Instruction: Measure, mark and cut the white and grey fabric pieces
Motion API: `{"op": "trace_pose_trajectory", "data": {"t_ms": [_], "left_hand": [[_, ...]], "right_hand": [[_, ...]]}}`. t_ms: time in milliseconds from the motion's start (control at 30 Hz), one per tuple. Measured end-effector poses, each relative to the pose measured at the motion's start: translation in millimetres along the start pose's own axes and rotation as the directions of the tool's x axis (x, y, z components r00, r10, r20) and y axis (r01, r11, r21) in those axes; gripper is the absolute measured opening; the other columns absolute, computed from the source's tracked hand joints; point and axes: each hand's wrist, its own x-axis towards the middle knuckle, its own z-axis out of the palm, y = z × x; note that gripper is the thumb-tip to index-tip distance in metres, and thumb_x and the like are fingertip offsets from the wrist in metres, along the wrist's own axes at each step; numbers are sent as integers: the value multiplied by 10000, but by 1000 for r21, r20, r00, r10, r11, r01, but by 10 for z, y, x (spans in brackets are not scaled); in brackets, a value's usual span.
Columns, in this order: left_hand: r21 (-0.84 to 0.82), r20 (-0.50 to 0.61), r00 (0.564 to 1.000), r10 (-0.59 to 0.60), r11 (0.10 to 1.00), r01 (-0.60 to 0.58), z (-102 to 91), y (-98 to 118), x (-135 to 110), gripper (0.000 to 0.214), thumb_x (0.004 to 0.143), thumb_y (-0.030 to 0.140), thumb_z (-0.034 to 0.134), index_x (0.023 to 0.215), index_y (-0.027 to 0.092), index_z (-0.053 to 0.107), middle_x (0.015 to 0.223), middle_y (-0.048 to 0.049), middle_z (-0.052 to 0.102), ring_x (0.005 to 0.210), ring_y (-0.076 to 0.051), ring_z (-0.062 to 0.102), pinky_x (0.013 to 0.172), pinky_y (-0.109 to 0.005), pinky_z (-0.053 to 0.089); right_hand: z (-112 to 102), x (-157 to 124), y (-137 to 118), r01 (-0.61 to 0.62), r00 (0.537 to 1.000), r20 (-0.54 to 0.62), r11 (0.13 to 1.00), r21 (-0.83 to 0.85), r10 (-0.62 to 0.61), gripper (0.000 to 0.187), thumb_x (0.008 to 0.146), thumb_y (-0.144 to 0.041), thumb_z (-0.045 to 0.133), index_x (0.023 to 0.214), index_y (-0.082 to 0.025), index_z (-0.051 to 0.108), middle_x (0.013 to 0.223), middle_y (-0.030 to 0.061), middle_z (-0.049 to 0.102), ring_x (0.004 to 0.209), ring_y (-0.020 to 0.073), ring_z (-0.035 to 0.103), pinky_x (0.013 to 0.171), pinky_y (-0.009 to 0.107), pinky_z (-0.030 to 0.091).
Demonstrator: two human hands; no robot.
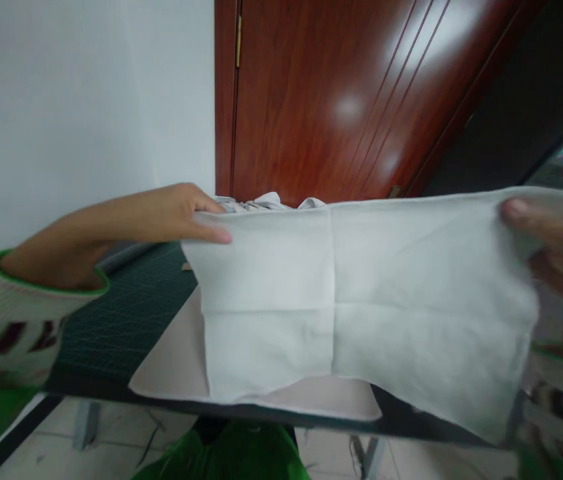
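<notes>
A white cloth (pixel 376 287) with crossing fold creases hangs stretched between my two hands, its top edge nearly level. My left hand (pixel 181 212) pinches the upper left corner, thumb in front and fingers behind. At the upper right, my right hand (pixel 561 233) grips the other end; it is blurred and partly cut off by the frame. Below and behind the cloth lies a pale flat mat with rounded corners (pixel 171 353), largely covered from view. Just past the cloth's top edge shows some bunched whitish fabric (pixel 268 200), mostly hidden.
A dark green gridded cutting mat (pixel 111 320) covers the table, whose front edge runs close to my body. A reddish-brown wooden door (pixel 311 100) and a white wall (pixel 86 100) stand behind it. Metal table legs (pixel 86 425) rest on the tiled floor.
</notes>
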Motion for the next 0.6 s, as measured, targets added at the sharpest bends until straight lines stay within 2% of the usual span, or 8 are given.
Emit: {"op": "trace_pose_trajectory", "data": {"t_ms": [67,133,233,300,367,433,500,600], "left_hand": [[126,-176,984,43,992,-21,-29,25,160,48,791,151,784,769,112,765,609,45,690,580,-76,504,588,-164,385],[216,-321,936,145,973,-77,-42,69,282,115,833,142,721,727,169,754,572,72,640,586,-78,441,643,-185,365],[297,-463,825,326,933,-203,-36,120,276,141,859,238,624,837,251,762,766,75,700,698,-110,497,800,-215,384],[344,-489,776,399,906,-249,4,77,126,176,845,327,586,852,291,759,854,61,714,778,-146,540,873,-255,395],[366,-447,795,411,895,-256,116,-94,-111,171,804,354,597,827,315,762,871,36,724,827,-186,581,874,-300,418],[375,-355,839,413,885,-277,333,-416,-395,248,730,258,577,829,369,776,855,38,742,805,-204,617,814,-320,461],[339,-259,870,420,883,-326,651,-845,-690,362,713,265,549,921,455,775,856,59,761,730,-214,652,726,-344,507],[266,-103,884,456,869,-417,1170,-1455,-1104,465,730,395,507,1113,565,707,862,101,786,693,-257,703,638,-399,569]], "right_hand": [[133,183,67,-169,985,2,979,111,170,263,753,-343,819,595,-186,679,618,6,677,530,117,581,529,328,433],[249,314,116,-254,963,-32,941,224,267,203,784,-192,775,600,-176,690,642,-11,672,568,92,571,605,307,440],[309,297,170,-164,977,-76,934,317,198,167,778,-133,745,619,-181,719,664,-15,671,613,97,563,690,299,448],[295,92,215,-93,992,-49,950,298,113,91,742,-181,776,660,-210,751,700,-11,682,649,123,572,712,305,456],[309,-266,290,-69,996,61,986,153,60,28,736,-292,795,744,-266,794,808,13,723,735,170,618,724,323,474],[402,-729,412,-42,968,248,999,0,40,55,759,-357,781,762,-313,813,911,61,768,879,259,679,803,389,525],[571,-1221,580,-58,892,447,997,-45,72,96,794,-354,741,844,-331,819,944,79,778,958,297,699,831,425,569],[816,-1840,866,-36,798,595,994,-101,90,166,824,-249,647,824,-293,808,923,98,773,880,291,733,770,421,616]]}}
